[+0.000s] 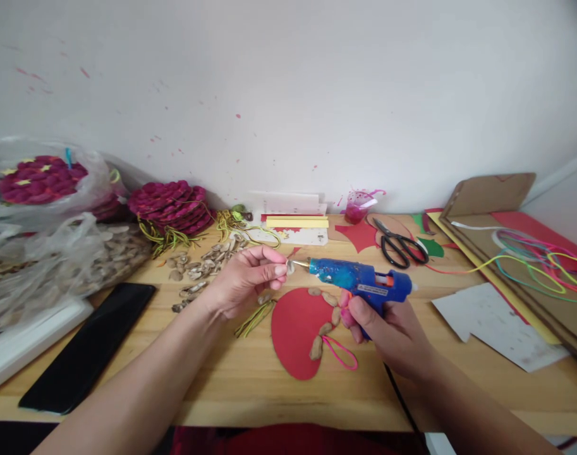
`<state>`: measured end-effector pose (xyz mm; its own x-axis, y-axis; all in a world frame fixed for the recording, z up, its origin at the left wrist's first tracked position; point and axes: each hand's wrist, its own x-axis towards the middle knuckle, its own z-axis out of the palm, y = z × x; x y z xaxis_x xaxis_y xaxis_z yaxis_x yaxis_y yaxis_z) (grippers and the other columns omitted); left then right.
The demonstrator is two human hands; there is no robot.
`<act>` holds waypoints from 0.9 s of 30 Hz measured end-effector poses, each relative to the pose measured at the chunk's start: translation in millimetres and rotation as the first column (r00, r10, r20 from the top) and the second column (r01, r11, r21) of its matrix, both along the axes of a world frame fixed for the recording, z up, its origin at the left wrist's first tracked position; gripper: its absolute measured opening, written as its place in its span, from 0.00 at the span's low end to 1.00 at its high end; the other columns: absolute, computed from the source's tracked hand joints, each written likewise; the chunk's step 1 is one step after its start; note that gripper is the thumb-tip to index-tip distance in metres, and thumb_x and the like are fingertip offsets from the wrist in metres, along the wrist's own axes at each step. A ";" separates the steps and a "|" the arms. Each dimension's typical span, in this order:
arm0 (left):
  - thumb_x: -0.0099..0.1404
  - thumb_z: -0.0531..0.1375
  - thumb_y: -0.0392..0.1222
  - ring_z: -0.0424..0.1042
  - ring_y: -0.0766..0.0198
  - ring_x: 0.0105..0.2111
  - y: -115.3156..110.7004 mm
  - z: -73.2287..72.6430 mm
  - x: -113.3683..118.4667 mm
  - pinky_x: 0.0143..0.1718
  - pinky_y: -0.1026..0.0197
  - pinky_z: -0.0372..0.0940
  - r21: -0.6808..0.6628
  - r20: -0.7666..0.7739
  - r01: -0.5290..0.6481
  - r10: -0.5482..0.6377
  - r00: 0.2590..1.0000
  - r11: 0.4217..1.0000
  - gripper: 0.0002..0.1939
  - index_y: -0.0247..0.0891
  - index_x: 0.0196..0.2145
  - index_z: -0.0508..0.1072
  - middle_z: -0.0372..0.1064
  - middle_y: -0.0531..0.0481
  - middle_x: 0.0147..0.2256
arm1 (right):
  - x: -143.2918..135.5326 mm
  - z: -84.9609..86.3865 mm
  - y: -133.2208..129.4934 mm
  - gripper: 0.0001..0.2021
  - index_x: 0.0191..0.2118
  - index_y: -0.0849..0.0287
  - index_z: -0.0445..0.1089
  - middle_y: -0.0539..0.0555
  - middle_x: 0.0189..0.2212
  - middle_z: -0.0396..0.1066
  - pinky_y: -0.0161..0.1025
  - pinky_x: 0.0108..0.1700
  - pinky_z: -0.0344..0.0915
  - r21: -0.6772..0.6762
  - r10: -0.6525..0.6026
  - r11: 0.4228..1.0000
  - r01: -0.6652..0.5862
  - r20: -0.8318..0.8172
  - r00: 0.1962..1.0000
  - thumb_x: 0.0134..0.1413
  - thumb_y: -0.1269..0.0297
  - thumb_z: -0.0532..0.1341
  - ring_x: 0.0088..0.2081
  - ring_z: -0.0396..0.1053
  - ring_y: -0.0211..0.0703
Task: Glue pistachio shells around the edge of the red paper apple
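Watching remotely through the head camera, I see two bare hands meeting near the centre of the frame, above a wooden tabletop (250,385). My left hand (243,278) is closed in a fingertip pinch on a small pale shell piece (291,268). My right hand (390,332) grips the handle of a blue glue gun (347,276). The gun's long axis runs almost level across the frame, its metal nozzle (300,262) pointing left, right up at the shell piece; whether they touch I cannot tell. Just below, nearer the viewer and between both forearms, lies a red card cutout (295,328), its right edge lined with brown shells (335,316). A pink cord loop (342,355) lies beside it. Loose shells (217,259) are heaped left of centre, nearer the left hand.
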<state>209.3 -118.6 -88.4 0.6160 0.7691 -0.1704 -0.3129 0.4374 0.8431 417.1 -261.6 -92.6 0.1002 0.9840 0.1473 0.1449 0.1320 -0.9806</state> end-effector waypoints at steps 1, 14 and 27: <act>0.45 0.78 0.34 0.72 0.70 0.22 0.1 -0.2 0.0 0.24 0.70 0.68 0.001 -0.001 0.000 0.000 1.000 1.000 0.14 0.34 0.28 0.78 0.75 0.50 0.24 | 0.3 -1.5 -0.2 0.16 0.35 0.57 0.69 0.48 0.23 0.66 0.34 0.22 0.61 0.000 0.003 1.000 -0.003 0.006 1.000 0.67 0.50 0.59 0.21 0.64 0.34; 0.44 0.79 0.34 0.72 0.70 0.21 -1.5 0.8 -0.3 0.24 0.70 0.68 0.007 -0.009 0.000 0.000 1.000 1.000 0.14 0.34 0.27 0.79 0.75 0.49 0.23 | -1.3 -0.4 1.1 0.15 0.35 0.57 0.68 0.50 0.25 0.69 0.34 0.21 0.62 0.052 -0.002 0.999 -0.002 0.075 0.997 0.68 0.52 0.58 0.21 0.64 0.34; 0.45 0.78 0.34 0.72 0.69 0.22 -1.4 -0.4 -1.0 0.24 0.70 0.67 0.010 0.002 0.015 -0.015 1.000 1.000 0.13 0.34 0.27 0.80 0.75 0.49 0.23 | 1.2 -3.2 -0.2 0.15 0.34 0.58 0.68 0.50 0.25 0.68 0.34 0.21 0.62 0.045 0.001 0.999 -0.005 0.093 0.996 0.68 0.54 0.58 0.21 0.64 0.34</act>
